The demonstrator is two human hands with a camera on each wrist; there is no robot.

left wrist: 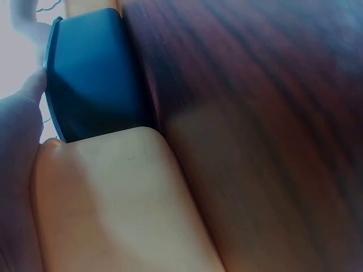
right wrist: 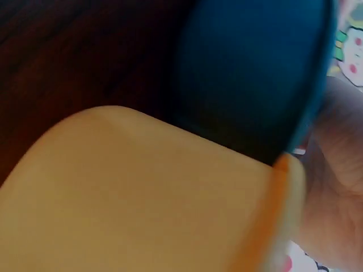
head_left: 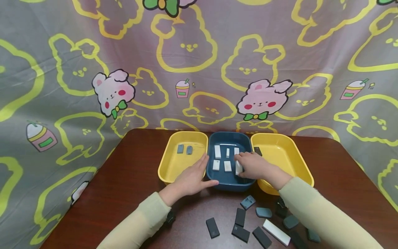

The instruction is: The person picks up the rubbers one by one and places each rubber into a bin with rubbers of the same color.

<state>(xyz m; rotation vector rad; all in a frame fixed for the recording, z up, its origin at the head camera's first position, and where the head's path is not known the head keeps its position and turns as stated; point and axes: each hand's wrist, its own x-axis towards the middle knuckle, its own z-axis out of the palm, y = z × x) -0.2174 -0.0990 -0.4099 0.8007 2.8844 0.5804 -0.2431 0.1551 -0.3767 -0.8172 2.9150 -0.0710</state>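
Wood table (head_left: 133, 159) ran under everything, patterned cloth (head_left: 192, 41) hung behind. Left yellow bin (head_left: 175, 167) had 2 grey-blue pieces (head_left: 189, 150) lying apart toward its far half. Left hand (head_left: 192, 177) lay over the edge between that bin and the blue bin: fingers straight, thumb spread wide to the right by the blue bin's near rim, nothing held; contact with the rims was hard to tell. 1 black block (head_left: 212, 227) lay on the table in front, well apart from the bins.

Blue bin (head_left: 221, 178) sat in the middle, 6 white blocks in it, 2 rows of 3. Far row: wide block (head_left: 217, 151), slim block (head_left: 228, 153), then another partly behind the right hand. Near row: 2 blocks side by side, and at the right end the pinched white block (head_left: 238, 168). Right hand (head_left: 253, 164) gripped that block narrowly between thumb and fingers, inside the blue bin; could not tell if it touched the floor.

Black and grey-blue pieces lay scattered in front, partly under the right sleeve (head_left: 320, 207), with 1 long white block (head_left: 276, 232) among them. Right yellow bin (head_left: 280, 145) held 1 dark piece (head_left: 257, 151) by its left wall.
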